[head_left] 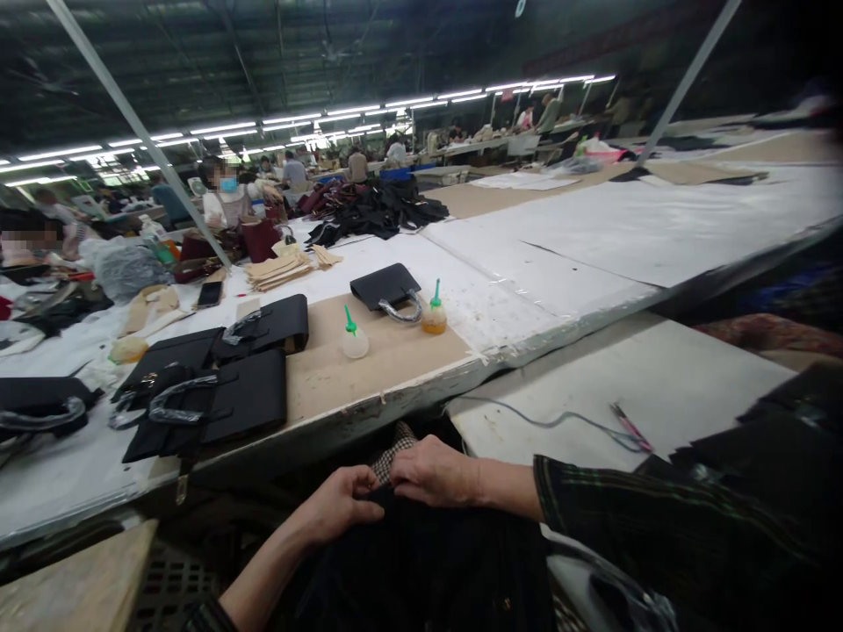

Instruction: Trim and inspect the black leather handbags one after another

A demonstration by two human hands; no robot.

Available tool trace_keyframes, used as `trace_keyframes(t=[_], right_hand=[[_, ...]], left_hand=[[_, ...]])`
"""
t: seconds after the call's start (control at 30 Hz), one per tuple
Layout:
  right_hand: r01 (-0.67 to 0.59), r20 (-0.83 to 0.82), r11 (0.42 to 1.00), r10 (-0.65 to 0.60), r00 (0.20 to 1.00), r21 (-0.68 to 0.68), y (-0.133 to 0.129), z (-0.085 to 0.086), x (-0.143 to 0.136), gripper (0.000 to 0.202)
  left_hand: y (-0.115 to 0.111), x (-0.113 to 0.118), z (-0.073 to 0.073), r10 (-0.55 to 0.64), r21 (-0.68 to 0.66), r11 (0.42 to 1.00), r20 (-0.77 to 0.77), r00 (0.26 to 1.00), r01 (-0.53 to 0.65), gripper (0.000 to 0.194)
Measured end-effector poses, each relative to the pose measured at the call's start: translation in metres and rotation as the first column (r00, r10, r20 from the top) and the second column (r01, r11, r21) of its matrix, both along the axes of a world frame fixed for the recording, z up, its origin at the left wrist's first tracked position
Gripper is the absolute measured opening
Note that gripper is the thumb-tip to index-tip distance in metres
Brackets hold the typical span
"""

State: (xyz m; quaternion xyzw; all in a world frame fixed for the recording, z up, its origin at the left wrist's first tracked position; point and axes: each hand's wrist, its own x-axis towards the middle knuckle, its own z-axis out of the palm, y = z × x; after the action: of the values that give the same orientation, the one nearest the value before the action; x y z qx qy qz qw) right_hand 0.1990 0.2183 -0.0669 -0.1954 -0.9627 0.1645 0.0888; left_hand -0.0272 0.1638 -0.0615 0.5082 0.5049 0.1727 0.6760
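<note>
Low in front of me, below the table edge, a brown-and-white checked cloth (404, 436) shows between my two hands. My right hand (435, 474) is closed, its fingers curled over the cloth's edge. Beside it, my left hand (342, 502) pinches at the cloth's left side, thumb lying on black material (421, 562) in my lap. How the cloth and the black material are joined is too dark to tell.
Black handbags (247, 399) with wrapped handles lie on the white table (559, 237) at left. Two green-tipped bottles (356, 341) stand near one more black bag (385, 285). Pink-handled snips (630, 428) and a grey cord (540, 423) lie right. Co-workers sit farther back.
</note>
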Motion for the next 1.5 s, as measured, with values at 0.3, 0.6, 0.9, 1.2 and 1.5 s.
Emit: trace_keyframes(t=[0.3, 0.6, 0.9, 1.2, 1.5], right_hand=[[0.148, 0.005, 0.949, -0.152, 0.988, -0.277, -0.002, 0.011, -0.009, 0.009], [0.186, 0.04, 0.968, -0.182, 0.983, -0.168, -0.005, 0.006, -0.005, 0.008], [0.181, -0.013, 0.925, -0.196, 0.98, -0.334, 0.003, -0.001, -0.004, 0.007], [0.176, -0.04, 0.908, -0.207, 0.978, -0.379, 0.005, -0.002, 0.0, 0.006], [0.171, -0.094, 0.864, -0.244, 0.965, -0.474, 0.003, -0.002, -0.001, 0.011]], left_hand=[[-0.005, -0.009, 0.003, -0.015, 0.203, 0.979, -0.052, 0.999, 0.026, 0.041], [0.002, -0.004, 0.016, -0.123, 0.4, 0.9, -0.152, 0.981, 0.174, 0.03], [0.012, 0.006, 0.017, -0.127, 0.541, 0.779, -0.361, 0.924, 0.318, 0.015], [0.012, 0.013, 0.018, -0.148, 0.576, 0.693, -0.476, 0.867, 0.434, 0.003], [0.01, 0.026, 0.017, 0.005, 0.523, 0.795, -0.512, 0.859, 0.307, 0.003]])
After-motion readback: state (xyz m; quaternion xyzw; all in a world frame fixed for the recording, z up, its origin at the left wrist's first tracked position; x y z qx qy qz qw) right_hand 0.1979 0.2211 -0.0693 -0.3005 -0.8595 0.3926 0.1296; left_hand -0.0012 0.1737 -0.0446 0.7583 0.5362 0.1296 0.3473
